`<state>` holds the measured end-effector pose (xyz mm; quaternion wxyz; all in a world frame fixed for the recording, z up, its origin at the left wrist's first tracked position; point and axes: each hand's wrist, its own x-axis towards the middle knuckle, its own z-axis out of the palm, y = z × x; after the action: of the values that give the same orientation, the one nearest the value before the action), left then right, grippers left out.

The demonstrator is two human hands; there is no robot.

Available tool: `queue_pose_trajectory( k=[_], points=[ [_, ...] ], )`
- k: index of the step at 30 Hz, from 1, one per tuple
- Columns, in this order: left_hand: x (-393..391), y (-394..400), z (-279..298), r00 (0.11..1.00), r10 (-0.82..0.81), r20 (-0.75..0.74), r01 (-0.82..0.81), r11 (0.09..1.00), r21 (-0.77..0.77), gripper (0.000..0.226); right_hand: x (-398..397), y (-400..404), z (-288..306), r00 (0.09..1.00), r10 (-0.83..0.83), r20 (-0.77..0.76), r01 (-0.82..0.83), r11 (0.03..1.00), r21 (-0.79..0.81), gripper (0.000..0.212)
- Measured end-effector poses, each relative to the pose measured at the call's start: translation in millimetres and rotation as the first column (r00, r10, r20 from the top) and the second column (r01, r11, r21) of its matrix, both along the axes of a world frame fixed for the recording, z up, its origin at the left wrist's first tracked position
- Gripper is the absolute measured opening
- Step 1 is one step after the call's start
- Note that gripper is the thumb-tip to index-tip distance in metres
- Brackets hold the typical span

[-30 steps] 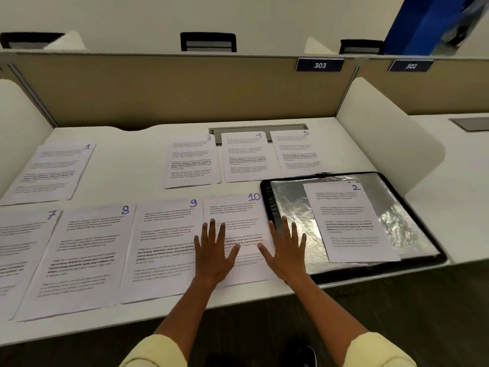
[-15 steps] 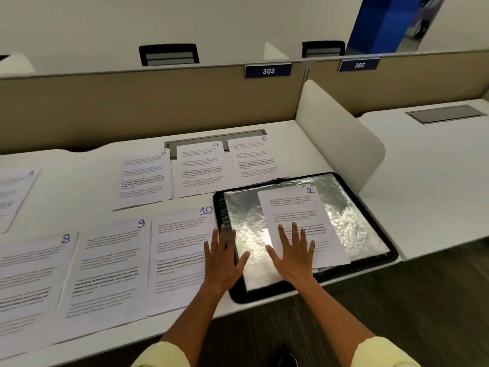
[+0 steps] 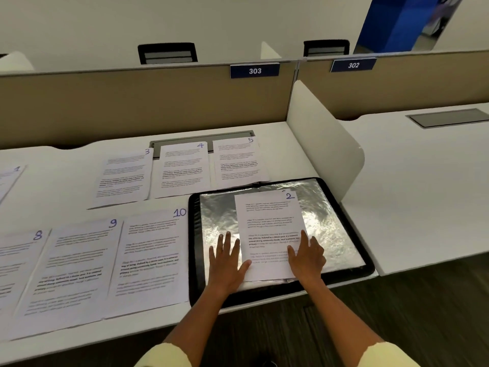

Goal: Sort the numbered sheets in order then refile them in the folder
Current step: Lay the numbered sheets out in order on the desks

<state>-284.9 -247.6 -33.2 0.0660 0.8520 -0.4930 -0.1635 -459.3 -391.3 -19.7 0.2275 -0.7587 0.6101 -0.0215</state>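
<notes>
An open black folder [image 3: 344,272] with shiny plastic sleeves lies on the desk's right part. Sheet 2 [image 3: 270,229] lies on its sleeve. My left hand [image 3: 226,260] rests flat on the sleeve at the sheet's lower left edge, thumb touching the paper. My right hand [image 3: 307,256] lies flat on the sheet's lower right corner. Left of the folder are sheet 10 [image 3: 152,258], sheet 9 [image 3: 71,268] and sheet 8 [image 3: 16,274]. Behind lie sheet 3 [image 3: 123,178], sheet 4 [image 3: 182,169] and sheet 5 [image 3: 238,161]. Sheet 1 [image 3: 9,178] shows at the far left.
A tan partition [image 3: 132,107] with label 303 closes the desk's back. A white curved divider [image 3: 322,144] stands right of the folder, with the neighbouring desk [image 3: 423,186] beyond. A grey cable flap [image 3: 201,137] sits behind the sheets. Chair backs show over the partition.
Both hands moved right from sheet 10 onto the folder and now frame the lower part of sheet 2. The view has turned right, so sheet 7 has left the frame.
</notes>
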Motion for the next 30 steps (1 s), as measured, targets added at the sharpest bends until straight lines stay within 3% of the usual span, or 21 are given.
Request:
queue_pose_trajectory(
  k=[3, 9, 12, 14, 17, 21, 24, 27, 30],
  points=[
    [-9.8, -3.8, -0.5, 1.0, 0.018, -0.003, -0.018, 0.999, 0.039, 0.078, -5.9, -8.8, 0.7, 0.997, 0.008, 0.071, -0.008, 1.0, -0.007, 0.06],
    [-21.4, -7.3, -4.6, 0.995, 0.095, -0.037, -0.094, 0.995, 0.034, 0.073, -16.3, -16.7, 3.6, 0.954, 0.035, 0.298, -0.009, 0.996, -0.088, 0.045],
    [-22.3, -8.3, -4.7, 0.992, 0.116, -0.055, -0.116, 0.993, 0.003, 0.071, -19.0, -15.6, 8.8, 0.874, -0.05, 0.483, 0.059, 0.998, -0.004, 0.043],
    [-21.5, -7.3, -4.7, 0.987, 0.137, -0.08, -0.14, 0.99, -0.032, 0.07, -19.8, -17.4, 5.2, 0.845, -0.122, 0.521, 0.118, 0.992, 0.042, 0.042],
    [-18.0, -3.4, -3.4, 0.97, 0.185, -0.157, -0.202, 0.974, -0.103, 0.068, -19.6, -16.2, 1.6, 0.78, -0.207, 0.59, 0.185, 0.978, 0.1, 0.022],
    [-12.0, 5.9, 0.7, 0.945, 0.237, -0.226, -0.297, 0.912, -0.284, 0.06, -18.1, -6.9, 6.3, 0.672, -0.33, 0.663, 0.252, 0.944, 0.214, 0.017],
    [-4.7, 9.9, 2.9, 0.891, 0.257, -0.373, -0.383, 0.868, -0.317, 0.056, -10.8, -0.3, 7.5, 0.623, -0.386, 0.68, 0.266, 0.922, 0.28, 0.013],
    [7.0, 17.5, 14.5, 0.758, 0.263, -0.597, -0.503, 0.817, -0.28, 0.061, 3.7, 12.3, 11.7, 0.596, -0.398, 0.697, 0.27, 0.917, 0.293, 0.011],
    [22.5, 34.0, 26.3, 0.678, 0.269, -0.684, -0.579, 0.768, -0.272, 0.055, 23.7, 29.0, 16.8, 0.57, -0.402, 0.717, 0.26, 0.916, 0.307, 0.014]
  ],
)
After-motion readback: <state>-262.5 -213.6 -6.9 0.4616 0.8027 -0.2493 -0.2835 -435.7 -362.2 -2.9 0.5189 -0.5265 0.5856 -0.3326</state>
